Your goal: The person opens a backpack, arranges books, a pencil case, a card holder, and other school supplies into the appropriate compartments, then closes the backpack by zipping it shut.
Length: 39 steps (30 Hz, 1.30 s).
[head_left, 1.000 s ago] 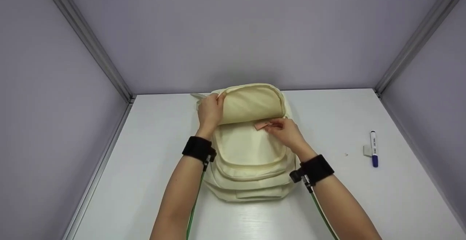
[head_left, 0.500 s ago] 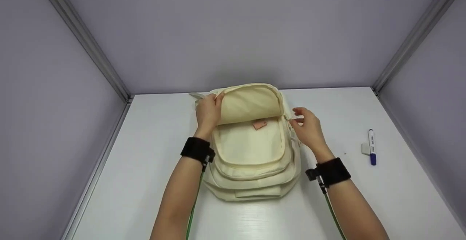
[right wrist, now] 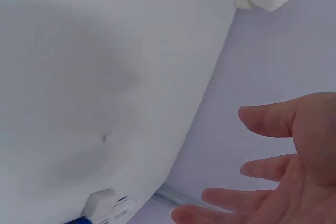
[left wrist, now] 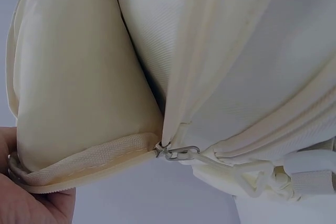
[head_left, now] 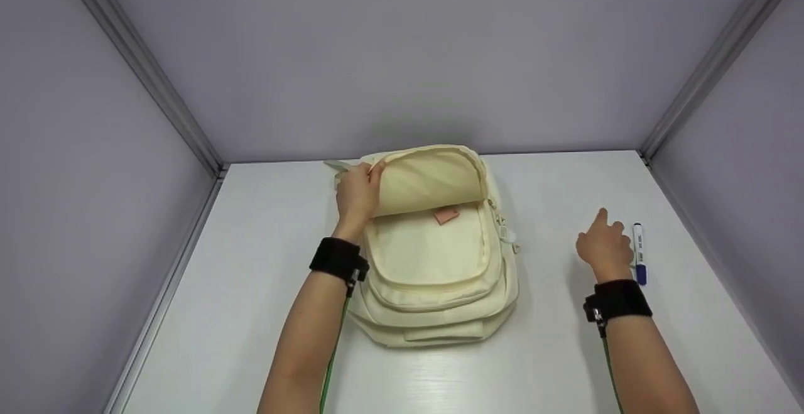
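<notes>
A cream backpack (head_left: 433, 250) lies on the table with its front pocket unzipped. My left hand (head_left: 358, 194) grips the edge of the folded-back flap (head_left: 433, 181); in the left wrist view its fingers (left wrist: 31, 203) pinch the zipper edge beside a metal zipper pull (left wrist: 181, 153). A small salmon-pink piece (head_left: 446, 215) lies inside the pocket, just under the flap. My right hand (head_left: 605, 245) is over the table at the right, holding nothing, fingers extended in the right wrist view. Close beside it lies a white marker (head_left: 639, 254) with a blue cap.
A small pale block (right wrist: 100, 203) lies against the marker in the right wrist view; the hand mostly hides it in the head view. A tiny speck (right wrist: 104, 137) sits on the white table (head_left: 264, 263). Grey walls (head_left: 433, 56) enclose the table's back and sides.
My right hand has let go of the pink piece, leaving it in the pocket, and moved right to beside the marker. The left hand keeps holding the flap.
</notes>
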Each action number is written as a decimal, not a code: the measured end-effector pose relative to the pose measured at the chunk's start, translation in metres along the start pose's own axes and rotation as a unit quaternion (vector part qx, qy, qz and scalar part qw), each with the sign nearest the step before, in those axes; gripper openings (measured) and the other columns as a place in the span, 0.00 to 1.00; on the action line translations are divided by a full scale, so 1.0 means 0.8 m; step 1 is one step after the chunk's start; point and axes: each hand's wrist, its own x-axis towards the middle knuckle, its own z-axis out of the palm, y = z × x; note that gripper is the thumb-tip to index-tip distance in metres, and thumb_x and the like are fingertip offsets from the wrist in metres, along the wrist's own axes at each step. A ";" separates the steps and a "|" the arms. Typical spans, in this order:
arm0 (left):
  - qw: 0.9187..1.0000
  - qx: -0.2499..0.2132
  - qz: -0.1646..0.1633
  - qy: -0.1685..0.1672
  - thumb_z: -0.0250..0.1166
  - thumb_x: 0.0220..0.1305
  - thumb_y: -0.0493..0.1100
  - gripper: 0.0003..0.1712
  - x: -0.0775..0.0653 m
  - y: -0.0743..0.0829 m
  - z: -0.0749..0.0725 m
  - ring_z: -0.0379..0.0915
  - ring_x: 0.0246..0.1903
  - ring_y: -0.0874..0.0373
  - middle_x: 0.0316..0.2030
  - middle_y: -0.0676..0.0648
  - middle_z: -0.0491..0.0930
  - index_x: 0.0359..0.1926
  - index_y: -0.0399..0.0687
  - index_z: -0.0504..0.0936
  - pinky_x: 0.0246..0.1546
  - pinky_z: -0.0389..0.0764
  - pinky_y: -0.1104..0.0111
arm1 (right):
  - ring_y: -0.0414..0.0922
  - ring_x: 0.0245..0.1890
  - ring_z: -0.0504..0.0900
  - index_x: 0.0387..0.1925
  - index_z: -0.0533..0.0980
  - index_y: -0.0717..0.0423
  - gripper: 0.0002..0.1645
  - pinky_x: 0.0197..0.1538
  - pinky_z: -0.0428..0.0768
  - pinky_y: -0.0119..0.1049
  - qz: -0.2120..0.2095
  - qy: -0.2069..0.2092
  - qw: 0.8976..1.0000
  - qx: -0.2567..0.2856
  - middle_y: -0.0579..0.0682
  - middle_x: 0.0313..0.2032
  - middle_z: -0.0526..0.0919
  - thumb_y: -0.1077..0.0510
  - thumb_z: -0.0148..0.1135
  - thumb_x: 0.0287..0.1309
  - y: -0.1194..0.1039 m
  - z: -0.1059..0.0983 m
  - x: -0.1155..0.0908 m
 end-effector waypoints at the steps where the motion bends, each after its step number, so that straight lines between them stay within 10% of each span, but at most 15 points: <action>1: 1.000 0.001 -0.001 -0.001 0.56 0.72 0.57 0.25 0.000 0.000 0.000 0.63 0.21 0.55 0.19 0.52 0.65 0.21 0.48 0.69 0.23 0.62 0.63 | 0.81 0.51 0.65 0.72 0.37 0.75 0.43 0.46 0.71 0.69 0.007 -0.008 1.000 0.000 0.87 0.58 0.54 0.59 0.45 0.68 0.009 0.000 0.002; 10: 1.000 0.002 0.000 -0.005 0.55 0.73 0.56 0.25 -0.001 -0.002 0.001 0.62 0.20 0.55 0.18 0.52 0.64 0.20 0.49 0.67 0.22 0.61 0.63 | 0.78 0.50 0.69 0.66 0.31 0.86 0.40 0.46 0.73 0.65 0.076 -0.084 0.993 -0.014 0.89 0.53 0.58 0.64 0.37 0.67 0.067 0.004 0.004; 14: 1.000 0.004 0.000 -0.003 0.55 0.73 0.57 0.26 0.000 -0.003 0.002 0.63 0.20 0.54 0.18 0.52 0.65 0.20 0.49 0.67 0.22 0.62 0.63 | 0.75 0.46 0.73 0.63 0.47 0.89 0.30 0.46 0.72 0.63 0.079 -0.098 0.992 -0.030 0.86 0.46 0.66 0.68 0.32 0.67 0.076 0.005 0.002; 19: 1.000 0.007 -0.002 -0.006 0.55 0.73 0.57 0.25 0.000 -0.001 0.003 0.64 0.22 0.53 0.19 0.51 0.66 0.20 0.49 0.68 0.23 0.64 0.62 | 0.60 0.30 0.75 0.44 0.68 0.86 0.18 0.37 0.74 0.58 0.071 -0.065 0.995 -0.035 0.72 0.31 0.72 0.72 0.37 0.64 0.085 0.004 0.000; 39: 1.000 0.007 -0.002 -0.010 0.55 0.73 0.58 0.26 0.002 -0.001 0.007 0.65 0.22 0.53 0.19 0.51 0.67 0.21 0.48 0.70 0.24 0.67 0.59 | 0.72 0.31 0.79 0.41 0.66 0.84 0.15 0.22 0.75 0.53 0.078 0.078 0.994 0.026 0.81 0.32 0.74 0.69 0.45 0.58 0.130 0.005 -0.002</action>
